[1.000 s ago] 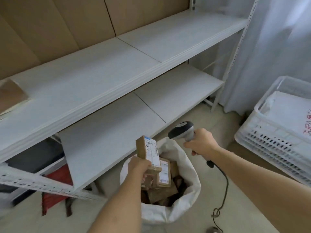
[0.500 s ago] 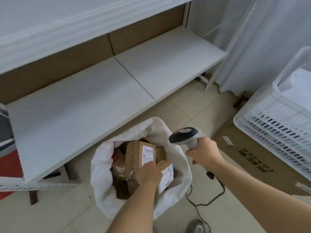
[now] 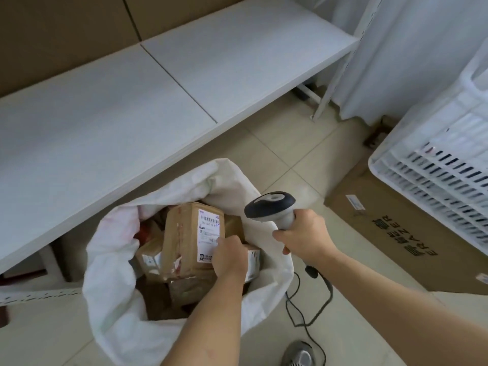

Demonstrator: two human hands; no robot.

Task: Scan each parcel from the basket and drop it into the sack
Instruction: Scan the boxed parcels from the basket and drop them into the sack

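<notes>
Sack (image 3: 111,260) nearer now — left hand (image 3: 230,257) grips lowered parcel (image 3: 184,239); right hand (image 3: 303,237) clasps scanner (image 3: 270,206).

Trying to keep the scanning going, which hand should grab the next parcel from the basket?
Probably the left hand: it only has to let go of the labelled parcel in the sack. The right hand, nearer the basket, grips the barcode scanner.
</notes>
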